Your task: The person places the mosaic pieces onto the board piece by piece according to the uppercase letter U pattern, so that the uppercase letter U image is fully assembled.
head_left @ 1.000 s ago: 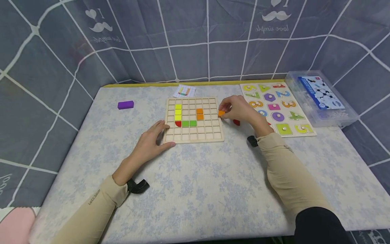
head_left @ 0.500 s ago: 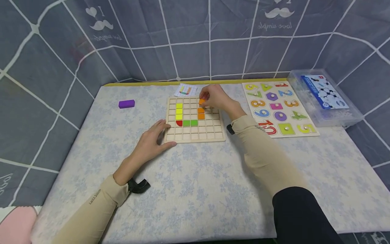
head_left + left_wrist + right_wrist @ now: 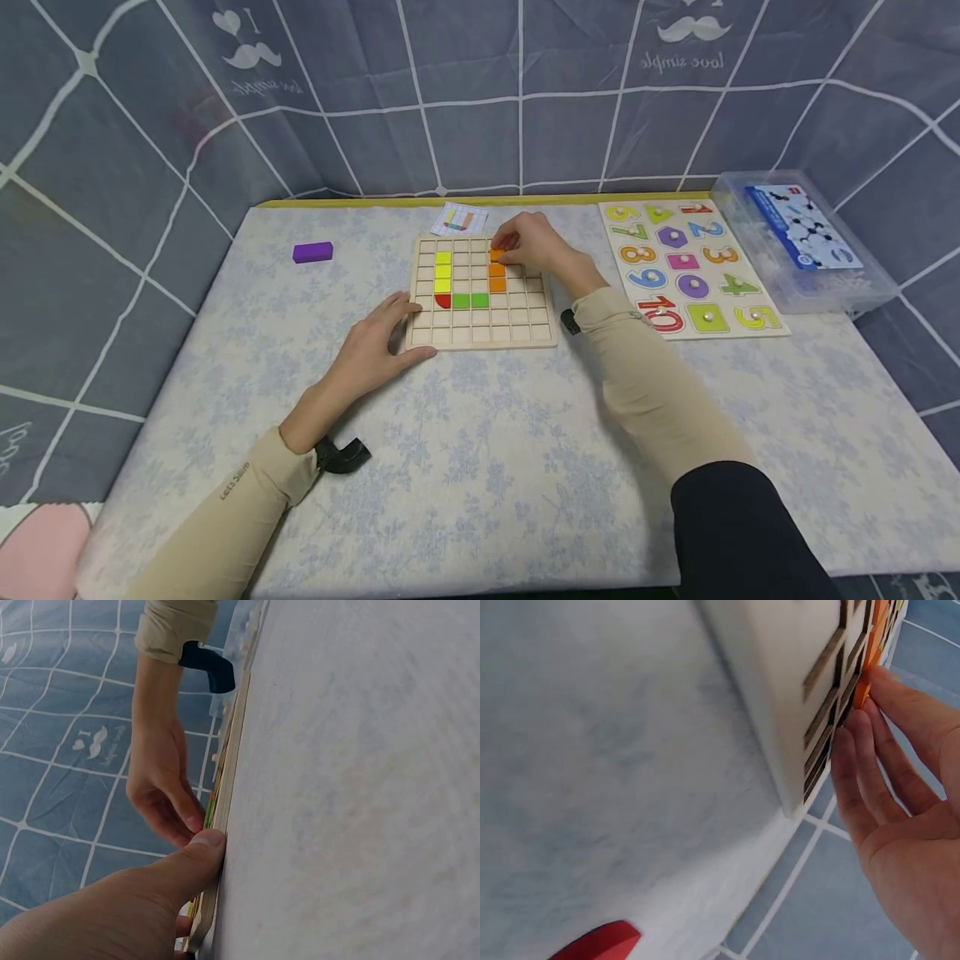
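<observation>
My left hand (image 3: 365,354) lies at the wooden grid board's (image 3: 480,335) near left corner, thumb along the front edge and fingertips against the left side. With thumb and fingertips, my right hand (image 3: 540,247) pinches an orange square tile (image 3: 861,694) at the grid's upper part, just beyond two orange tiles (image 3: 497,277) lying in one column. Yellow tiles (image 3: 443,272) fill a column on the left. Below them sit a rounded red tile (image 3: 443,301) and two green tiles (image 3: 469,301). Another red piece (image 3: 600,943) lies on the cloth in the right wrist view.
Behind the board lies a small pattern card (image 3: 459,218). A purple block (image 3: 312,252) rests at the left. To the right are a number-and-shape puzzle board (image 3: 705,333) and a clear plastic box (image 3: 862,287). Grey-blue grid-patterned curtain (image 3: 480,142) surrounds the table.
My right hand has carried the orange tile left from beside the board to the column above the two orange tiles, and lowered it there. The left hand has stayed at the board's corner.
</observation>
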Motion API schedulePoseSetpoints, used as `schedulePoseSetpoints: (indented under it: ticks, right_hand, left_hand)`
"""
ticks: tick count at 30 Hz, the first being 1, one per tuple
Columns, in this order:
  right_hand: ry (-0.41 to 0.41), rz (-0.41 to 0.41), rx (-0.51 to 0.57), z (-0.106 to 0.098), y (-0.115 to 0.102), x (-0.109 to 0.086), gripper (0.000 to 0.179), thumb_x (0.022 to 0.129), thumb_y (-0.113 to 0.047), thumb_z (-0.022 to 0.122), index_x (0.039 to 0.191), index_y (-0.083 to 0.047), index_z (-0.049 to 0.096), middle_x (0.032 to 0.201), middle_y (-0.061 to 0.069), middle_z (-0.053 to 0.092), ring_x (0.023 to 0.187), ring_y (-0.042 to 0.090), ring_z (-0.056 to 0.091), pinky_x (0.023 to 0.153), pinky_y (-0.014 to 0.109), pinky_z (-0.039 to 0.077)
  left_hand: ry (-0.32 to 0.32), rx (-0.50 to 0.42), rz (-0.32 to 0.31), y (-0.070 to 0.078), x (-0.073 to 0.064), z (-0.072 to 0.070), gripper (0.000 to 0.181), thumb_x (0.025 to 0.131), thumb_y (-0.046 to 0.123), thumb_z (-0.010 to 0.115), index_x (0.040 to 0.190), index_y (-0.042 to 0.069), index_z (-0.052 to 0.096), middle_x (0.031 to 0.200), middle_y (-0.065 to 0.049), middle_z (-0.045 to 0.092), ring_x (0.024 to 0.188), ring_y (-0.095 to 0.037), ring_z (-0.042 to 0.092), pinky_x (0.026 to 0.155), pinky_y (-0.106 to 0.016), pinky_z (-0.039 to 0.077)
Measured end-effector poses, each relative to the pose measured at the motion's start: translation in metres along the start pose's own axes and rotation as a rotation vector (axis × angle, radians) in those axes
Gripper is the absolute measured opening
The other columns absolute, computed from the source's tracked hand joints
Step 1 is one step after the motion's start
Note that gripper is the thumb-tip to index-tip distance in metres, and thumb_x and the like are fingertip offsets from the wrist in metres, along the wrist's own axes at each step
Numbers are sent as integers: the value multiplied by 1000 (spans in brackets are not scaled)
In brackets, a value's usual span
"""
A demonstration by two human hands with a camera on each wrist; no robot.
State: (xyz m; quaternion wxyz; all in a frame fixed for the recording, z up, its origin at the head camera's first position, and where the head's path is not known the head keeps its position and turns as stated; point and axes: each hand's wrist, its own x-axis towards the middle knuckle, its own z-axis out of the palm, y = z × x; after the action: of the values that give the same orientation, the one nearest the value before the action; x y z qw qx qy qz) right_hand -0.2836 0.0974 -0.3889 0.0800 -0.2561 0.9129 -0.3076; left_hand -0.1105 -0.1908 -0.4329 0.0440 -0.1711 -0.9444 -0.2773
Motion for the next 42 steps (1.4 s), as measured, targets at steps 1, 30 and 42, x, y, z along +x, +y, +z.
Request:
schedulePoseSetpoints:
  ticks: [1,30,42]
  right_hand:
    - [1,-6,-3,-1,0,-1,21,96,-8,78,117,-5,80,115,13,77,107,27,70,96,40,57]
    - [-39,-6,-100,-33,8,-81,28,102,-9,68,129,-3,73,131,19,71,125,37,65,105,49,55]
    - [-2,89,-157,-48,39,-133,27,93,-11,80,115,4,75,107,20,75,101,34,70,89,50,58]
  left_hand:
    - [0,1,1,0,0,0,74,89,41,86,147,6,57,165,-23,41,157,-40,33,120,-63,37]
    - [-13,-4,-8,1,0,1,74,89,41,86,147,6,56,166,-23,40,157,-41,33,120,-65,36]
    - [-25,8,-20,0,0,-1,75,90,42,85,148,7,55,166,-23,39,157,-41,32,120,-64,36]
